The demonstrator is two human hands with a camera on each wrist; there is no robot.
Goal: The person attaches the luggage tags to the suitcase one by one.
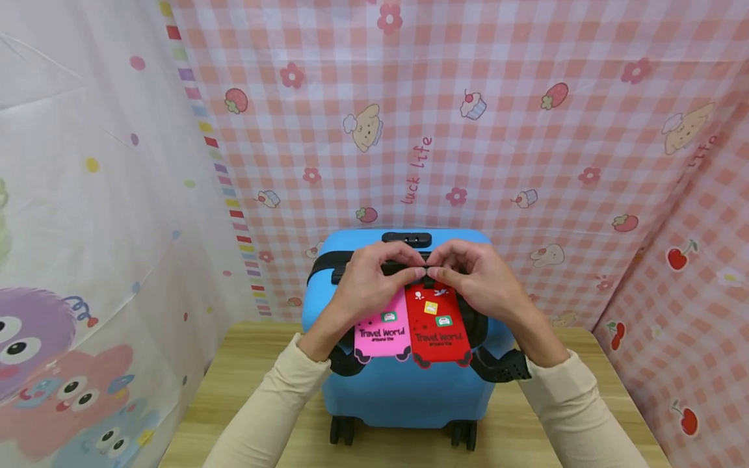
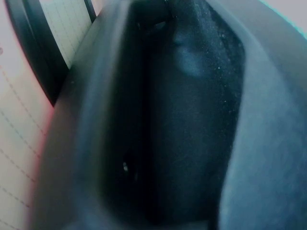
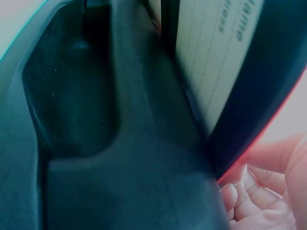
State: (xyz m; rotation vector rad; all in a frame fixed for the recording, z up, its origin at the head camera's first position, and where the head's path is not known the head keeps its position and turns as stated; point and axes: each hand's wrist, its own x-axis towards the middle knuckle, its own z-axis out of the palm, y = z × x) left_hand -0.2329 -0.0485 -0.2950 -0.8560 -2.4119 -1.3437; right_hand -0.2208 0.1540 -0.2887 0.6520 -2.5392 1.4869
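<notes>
A blue suitcase stands on the wooden surface. A pink luggage tag and a red luggage tag hang side by side in front of it. At the top of the red tag, my left hand and right hand meet fingertip to fingertip, pinching a small black strap. Fingers partly hide the strap's ends and the black carry handle behind. In the right wrist view, the red tag's lined card faces the black handle recess; part of the right hand shows below.
A dark lock panel sits on the suitcase top. Black casters rest on the wooden tabletop. A pink checked cloth hangs close behind, and a white patterned curtain hangs at the left.
</notes>
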